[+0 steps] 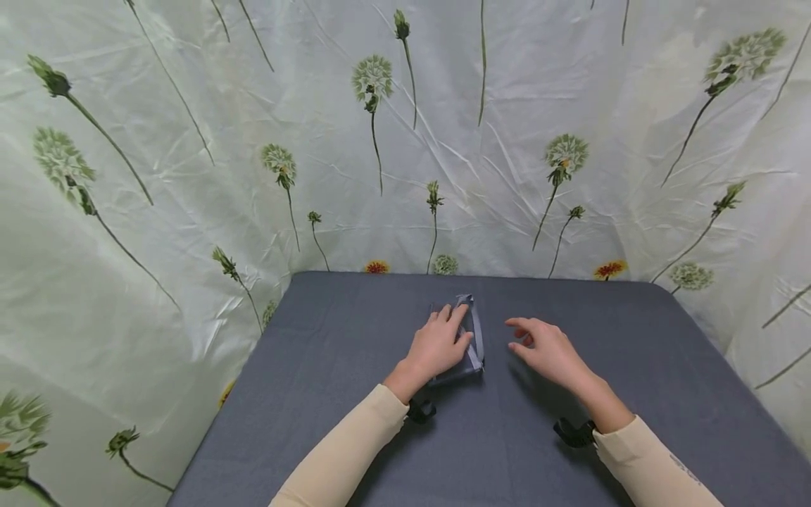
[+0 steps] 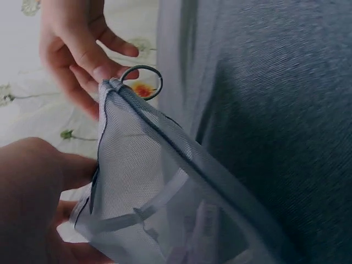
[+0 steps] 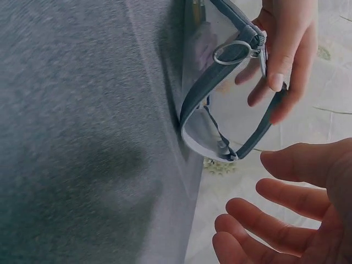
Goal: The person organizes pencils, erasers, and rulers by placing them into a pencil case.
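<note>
A see-through mesh zipper pouch (image 1: 478, 341) with grey-blue trim lies on the table in front of me. My left hand (image 1: 438, 341) is over it and grips its edge, the thumb on one face and fingers round the other. A round ring pull (image 3: 232, 53) hangs at one end of the zipper. Blurred contents (image 2: 203, 220) show through the mesh (image 2: 129, 165). To the right of the pouch, my right hand (image 1: 550, 350) hovers apart from it. Its fingers (image 3: 275, 225) are loosely bent and hold nothing.
The table (image 1: 355, 317) has a dark grey-blue cloth over it. Behind and beside it hangs a pale curtain (image 1: 317, 105) printed with dandelions. A dark band (image 1: 573, 431) sits at my right wrist, and another (image 1: 421, 410) at the left.
</note>
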Tool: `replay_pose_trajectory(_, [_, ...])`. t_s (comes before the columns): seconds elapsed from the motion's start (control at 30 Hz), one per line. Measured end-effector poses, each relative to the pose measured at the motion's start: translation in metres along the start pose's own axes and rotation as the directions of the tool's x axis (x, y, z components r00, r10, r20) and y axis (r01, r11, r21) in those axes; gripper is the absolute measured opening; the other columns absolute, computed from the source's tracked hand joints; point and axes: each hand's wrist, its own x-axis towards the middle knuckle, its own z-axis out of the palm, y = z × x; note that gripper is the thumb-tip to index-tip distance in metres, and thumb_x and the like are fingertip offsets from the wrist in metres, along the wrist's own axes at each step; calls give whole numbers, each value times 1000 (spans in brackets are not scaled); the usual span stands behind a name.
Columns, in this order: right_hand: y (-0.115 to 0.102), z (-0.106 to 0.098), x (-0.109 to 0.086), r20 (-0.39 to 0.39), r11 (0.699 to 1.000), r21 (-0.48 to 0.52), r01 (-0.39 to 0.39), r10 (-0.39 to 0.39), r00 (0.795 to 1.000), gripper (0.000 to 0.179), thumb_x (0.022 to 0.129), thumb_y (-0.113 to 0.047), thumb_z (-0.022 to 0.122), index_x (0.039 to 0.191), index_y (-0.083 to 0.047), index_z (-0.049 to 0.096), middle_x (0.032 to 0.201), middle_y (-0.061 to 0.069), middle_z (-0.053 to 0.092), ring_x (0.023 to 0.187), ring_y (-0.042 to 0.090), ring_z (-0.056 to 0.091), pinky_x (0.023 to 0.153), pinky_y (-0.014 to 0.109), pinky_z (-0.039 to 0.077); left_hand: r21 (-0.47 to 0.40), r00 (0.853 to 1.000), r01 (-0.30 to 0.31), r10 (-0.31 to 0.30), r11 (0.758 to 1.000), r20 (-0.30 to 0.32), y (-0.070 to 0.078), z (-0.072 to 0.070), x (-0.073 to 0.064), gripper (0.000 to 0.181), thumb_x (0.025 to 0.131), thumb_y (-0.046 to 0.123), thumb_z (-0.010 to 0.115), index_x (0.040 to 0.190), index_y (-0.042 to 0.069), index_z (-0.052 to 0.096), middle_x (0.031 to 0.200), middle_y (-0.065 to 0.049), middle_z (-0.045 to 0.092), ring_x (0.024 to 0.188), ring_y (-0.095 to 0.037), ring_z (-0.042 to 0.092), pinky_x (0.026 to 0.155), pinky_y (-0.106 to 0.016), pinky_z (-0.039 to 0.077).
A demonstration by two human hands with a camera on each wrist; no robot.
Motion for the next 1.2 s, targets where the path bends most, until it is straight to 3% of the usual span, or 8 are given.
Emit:
replay_pose_trajectory(0.1, [3,3,-4,7,1000,-7,-6,6,1000,42,91,-15,74,132,-8,65,107,11,69,85,20,65,69,42,53,11,998,-21,20,1000,66,0,8,-2,70,104,49,48,163,31,15,162,-15,28,146,-40,30,100,-58,44])
replay_pose_trajectory(0.2, [3,6,-5,14,1000,-4,-5,5,1000,43,91,-16,74,132,-8,65,107,10,68,86,20,65,68,41,53,55,992,-50,43,997,118,-1,15,-5,75,103,48,49,164,29,9,163,-14,26,148,-40,25,103,-55,42])
replay_pose_trajectory(0.43, [4,9,-5,29,1000,-11,-12,12,1000,43,92,-17,74,133,-8,65,108,10,68,88,21,65,70,43,53,214,983,-101,64,972,172,-5,26,-12,59,103,47,49,156,21,41,162,-7,31,150,-34,24,107,-55,37])
replay_pose_trajectory(0.6, [4,13,-5,42,1000,-9,-14,14,999,44,92,-17,74,134,-7,64,108,11,68,90,24,66,70,44,54,256,977,-121,69,959,200,-3,26,-17,55,104,46,47,154,21,45,162,-6,31,150,-33,23,109,-57,35])
replay_pose_trajectory(0.87, [3,12,-4,26,1000,-25,17,-16,1000,42,92,-19,75,131,-9,66,110,10,67,95,26,66,74,47,54,122,970,-131,102,984,219,-10,23,-14,58,104,46,48,155,19,42,163,-9,29,151,-32,19,113,-56,29])
replay_pose_trajectory(1.07, [-5,12,-6,-16,997,-42,59,-60,998,39,90,-19,76,128,-12,68,114,11,66,103,30,66,79,51,52,47,975,-162,152,986,161,-19,8,-18,55,103,40,54,152,16,48,158,-12,38,147,-34,31,111,-50,35])
replay_pose_trajectory(1.2, [-10,13,-4,-31,993,-79,87,-90,995,39,90,-19,77,127,-13,69,115,10,66,104,31,64,80,54,50,28,980,-155,150,988,127,-28,-5,-23,57,103,42,53,154,18,44,158,-13,37,145,-36,33,110,-51,37])
